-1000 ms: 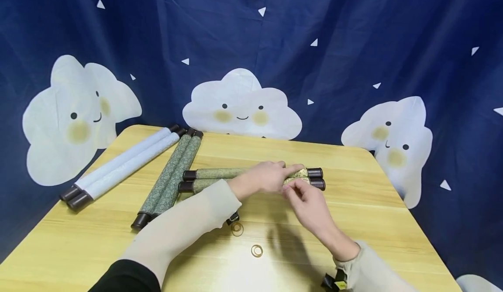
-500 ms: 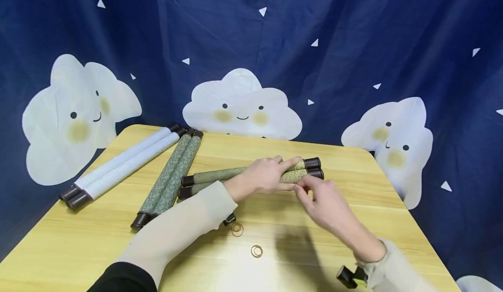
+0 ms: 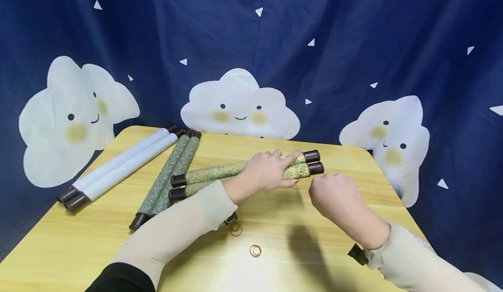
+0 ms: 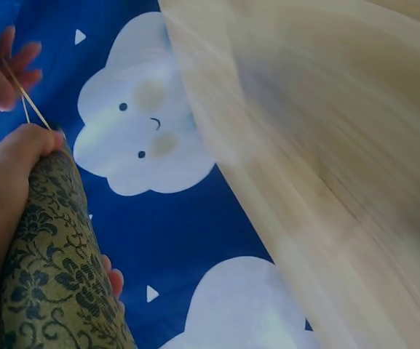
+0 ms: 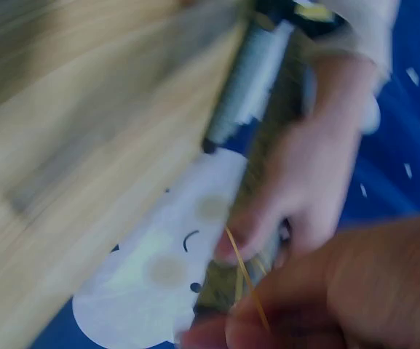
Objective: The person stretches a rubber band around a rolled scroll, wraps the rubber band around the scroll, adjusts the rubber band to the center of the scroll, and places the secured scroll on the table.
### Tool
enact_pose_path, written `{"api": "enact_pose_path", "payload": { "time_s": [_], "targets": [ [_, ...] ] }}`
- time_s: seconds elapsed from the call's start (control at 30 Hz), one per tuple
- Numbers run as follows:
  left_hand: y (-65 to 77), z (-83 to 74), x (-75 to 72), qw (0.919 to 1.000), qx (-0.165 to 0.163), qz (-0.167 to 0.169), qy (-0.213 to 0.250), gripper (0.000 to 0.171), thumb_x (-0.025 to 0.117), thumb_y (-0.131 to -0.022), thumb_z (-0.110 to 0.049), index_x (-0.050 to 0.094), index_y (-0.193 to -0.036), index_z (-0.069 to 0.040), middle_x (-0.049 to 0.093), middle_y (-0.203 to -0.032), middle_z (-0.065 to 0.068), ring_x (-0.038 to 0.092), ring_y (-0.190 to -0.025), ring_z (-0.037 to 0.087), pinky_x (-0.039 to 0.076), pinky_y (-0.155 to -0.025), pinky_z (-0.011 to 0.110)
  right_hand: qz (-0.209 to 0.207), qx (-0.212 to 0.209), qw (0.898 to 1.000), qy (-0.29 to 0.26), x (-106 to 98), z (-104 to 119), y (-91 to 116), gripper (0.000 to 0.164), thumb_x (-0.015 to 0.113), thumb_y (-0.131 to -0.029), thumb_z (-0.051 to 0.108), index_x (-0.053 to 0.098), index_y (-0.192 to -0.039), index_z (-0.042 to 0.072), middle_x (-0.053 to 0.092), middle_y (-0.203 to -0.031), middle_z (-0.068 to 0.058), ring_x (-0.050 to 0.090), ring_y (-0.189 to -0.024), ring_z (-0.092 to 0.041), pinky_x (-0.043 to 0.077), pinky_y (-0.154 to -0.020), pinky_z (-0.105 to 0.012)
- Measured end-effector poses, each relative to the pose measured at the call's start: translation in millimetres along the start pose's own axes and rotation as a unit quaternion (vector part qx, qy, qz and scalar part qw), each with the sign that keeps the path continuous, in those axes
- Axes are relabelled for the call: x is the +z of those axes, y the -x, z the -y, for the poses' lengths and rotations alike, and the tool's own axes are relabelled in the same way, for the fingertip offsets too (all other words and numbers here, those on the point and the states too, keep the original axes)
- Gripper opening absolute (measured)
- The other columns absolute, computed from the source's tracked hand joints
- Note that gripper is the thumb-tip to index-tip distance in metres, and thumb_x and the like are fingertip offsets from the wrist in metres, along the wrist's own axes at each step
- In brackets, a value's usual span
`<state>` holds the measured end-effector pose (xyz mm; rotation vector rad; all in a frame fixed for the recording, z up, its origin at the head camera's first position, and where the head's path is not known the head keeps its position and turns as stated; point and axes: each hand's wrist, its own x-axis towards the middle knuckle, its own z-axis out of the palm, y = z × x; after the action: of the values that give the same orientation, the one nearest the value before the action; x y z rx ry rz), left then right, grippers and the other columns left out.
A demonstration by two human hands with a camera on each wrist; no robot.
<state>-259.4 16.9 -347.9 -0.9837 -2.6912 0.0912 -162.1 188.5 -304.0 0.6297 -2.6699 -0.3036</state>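
At the left of the table (image 3: 365, 213), a pair of pale blue scrolls (image 3: 131, 165) lies slantwise, with a dark green pair (image 3: 163, 176) just right of it. Further right comes the yellow-green pair (image 3: 216, 173), side by side near the middle; whether it rests on the wood is hard to tell. The left hand (image 3: 263, 172) grips this pair right of its middle, fingers and thumb curled round both rolls. They look light, firm along their length, yet likely to roll apart; the patterned cover probably gives better hold than the smooth dark end caps (image 3: 316, 168). Nearer lie loose rubber bands (image 3: 253, 252). At the right, the right hand (image 3: 334, 191) pinches a thin rubber band (image 4: 35, 109) stretched from the scrolls' right end, springy and apt to snap back. Room to pull lies right of those caps, before the table's slanting right edge; on the left, the green pair crowds the scrolls' other ends.
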Motion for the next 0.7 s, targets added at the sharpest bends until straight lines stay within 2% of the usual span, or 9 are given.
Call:
{"api": "enact_pose_path", "payload": {
  "time_s": [0.13,0.2,0.23,0.3,0.37,0.43,0.5,0.57,0.7],
  "targets": [
    [-0.8,-3.3,-3.0,0.9996,-0.014,0.021,0.017,0.081,0.037,-0.090,-0.076,0.021,-0.156,-0.033,0.061,-0.120,0.012,0.064,-0.081,0.024,0.051,-0.053,0.031,-0.062,-0.014,0.994,0.093,5.2,7.4,5.5,0.034,0.062,-0.071,-0.009,0.043,-0.052,0.012,0.038,-0.045,0.000,0.044,-0.038,-0.018,0.037,-0.030,-0.035],
    [-1.5,-2.9,-3.7,0.9986,-0.017,0.037,0.033,0.081,0.037,-0.089,-0.076,0.021,-0.156,-0.034,0.060,-0.124,0.013,0.065,-0.080,0.024,0.050,-0.053,0.030,-0.074,-0.011,0.991,0.111,5.8,8.0,8.2,0.016,0.065,-0.073,-0.008,0.059,-0.062,0.004,0.046,-0.050,-0.003,0.047,-0.041,-0.018,0.037,-0.030,-0.034],
    [-1.6,-2.4,-4.5,0.9979,-0.019,0.047,0.040,0.081,0.037,-0.089,-0.076,0.020,-0.156,-0.035,0.059,-0.127,0.013,0.065,-0.081,0.024,0.050,-0.053,0.030,-0.074,-0.007,0.991,0.113,5.5,7.4,9.4,0.005,0.070,-0.074,-0.004,0.066,-0.074,-0.001,0.051,-0.056,-0.006,0.049,-0.044,-0.020,0.038,-0.031,-0.034],
    [-1.2,-0.7,-6.6,0.9965,-0.020,0.065,0.048,0.081,0.036,-0.089,-0.077,0.018,-0.157,-0.036,0.057,-0.132,0.013,0.066,-0.084,0.025,0.051,-0.055,0.031,-0.067,0.001,0.991,0.112,3.8,4.7,10.9,0.034,0.079,-0.075,0.008,0.068,-0.103,-0.008,0.064,-0.075,-0.013,0.056,-0.054,-0.023,0.040,-0.032,-0.033],
    [-0.3,1.7,-8.7,0.9959,-0.014,0.073,0.052,0.081,0.037,-0.088,-0.077,0.017,-0.157,-0.037,0.056,-0.134,0.013,0.066,-0.090,0.028,0.053,-0.059,0.033,-0.057,0.001,0.994,0.098,1.9,0.5,11.9,0.068,0.087,-0.070,0.021,0.061,-0.127,-0.005,0.068,-0.101,-0.016,0.061,-0.067,-0.027,0.042,-0.034,-0.034],
    [1.4,4.4,-11.1,0.9962,0.004,0.073,0.047,0.081,0.037,-0.089,-0.076,0.018,-0.157,-0.037,0.056,-0.135,0.014,0.066,-0.094,0.029,0.056,-0.065,0.036,-0.054,-0.006,0.995,0.081,0.4,-4.6,12.0,0.085,0.091,-0.062,0.031,0.057,-0.132,-0.003,0.065,-0.120,-0.016,0.065,-0.080,-0.029,0.044,-0.036,-0.035],
    [3.6,7.5,-12.7,0.9964,0.031,0.069,0.038,0.081,0.038,-0.089,-0.076,0.020,-0.156,-0.036,0.057,-0.133,0.014,0.066,-0.097,0.030,0.057,-0.072,0.039,-0.061,-0.020,0.995,0.072,0.3,-9.9,11.9,0.090,0.091,-0.059,0.035,0.057,-0.134,-0.001,0.062,-0.128,-0.015,0.067,-0.090,-0.029,0.045,-0.037,-0.035],
    [6.5,10.9,-13.0,0.9960,0.056,0.064,0.027,0.081,0.039,-0.088,-0.076,0.022,-0.156,-0.035,0.058,-0.130,0.014,0.065,-0.098,0.030,0.057,-0.077,0.041,-0.068,-0.040,0.995,0.068,1.0,-14.7,11.7,0.094,0.091,-0.056,0.041,0.057,-0.134,0.001,0.061,-0.131,-0.013,0.067,-0.099,-0.029,0.050,-0.044,-0.036],
    [13.0,17.1,-12.5,0.9944,0.092,0.051,0.011,0.080,0.041,-0.088,-0.076,0.024,-0.155,-0.036,0.060,-0.127,0.013,0.066,-0.096,0.028,0.057,-0.079,0.041,-0.068,-0.080,0.993,0.059,4.4,-24.4,8.9,0.099,0.088,-0.055,0.051,0.057,-0.135,0.002,0.061,-0.132,-0.011,0.064,-0.108,-0.029,0.055,-0.073,-0.040]
  ]
}}
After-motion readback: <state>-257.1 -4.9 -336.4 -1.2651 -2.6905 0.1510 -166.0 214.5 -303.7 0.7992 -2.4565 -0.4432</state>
